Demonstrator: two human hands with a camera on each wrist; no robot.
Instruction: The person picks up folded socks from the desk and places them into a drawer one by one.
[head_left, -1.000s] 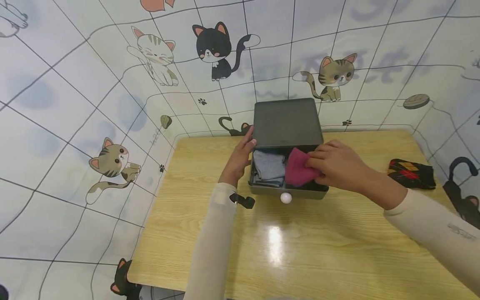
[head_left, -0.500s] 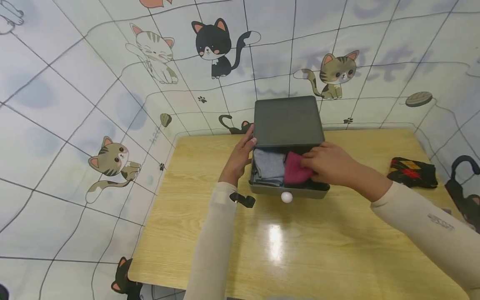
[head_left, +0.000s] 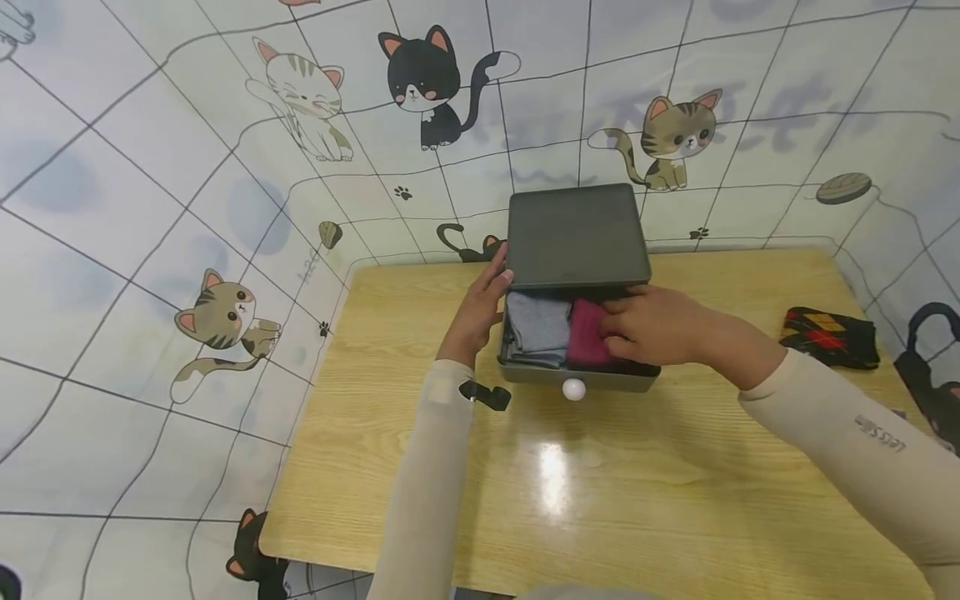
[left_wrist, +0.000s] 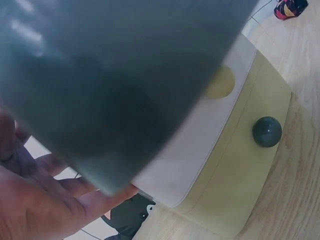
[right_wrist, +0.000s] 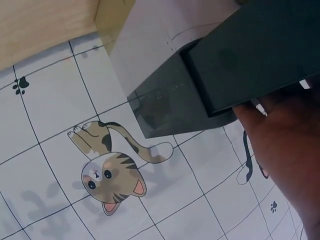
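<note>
A small drawer unit with a dark grey top [head_left: 577,237] stands at the back of the table, its dark top drawer [head_left: 536,375] pulled out by a white round knob [head_left: 573,389]. Folded grey cloth [head_left: 540,323] lies in the drawer's left half. To its right is a folded magenta cloth [head_left: 588,333]. My right hand [head_left: 652,325] reaches into the drawer, bent fingers gripping the magenta cloth's right edge. My left hand [head_left: 477,308] rests along the unit's left side, fingers fairly straight. In the left wrist view, its fingers [left_wrist: 102,200] show under the blurred dark drawer [left_wrist: 115,90].
A folded black, red and yellow argyle cloth [head_left: 828,337] lies at the table's right. Below the open drawer, the unit has a white drawer with a yellow knob [left_wrist: 221,82] and a yellow drawer with a dark knob [left_wrist: 267,132]. A cat-patterned wall [head_left: 450,192] backs the table.
My right hand has moved slightly left and lower into the drawer, and the magenta cloth has gone from bunched and raised to lying flatter beside the grey cloth. My left hand stays at the unit's side.
</note>
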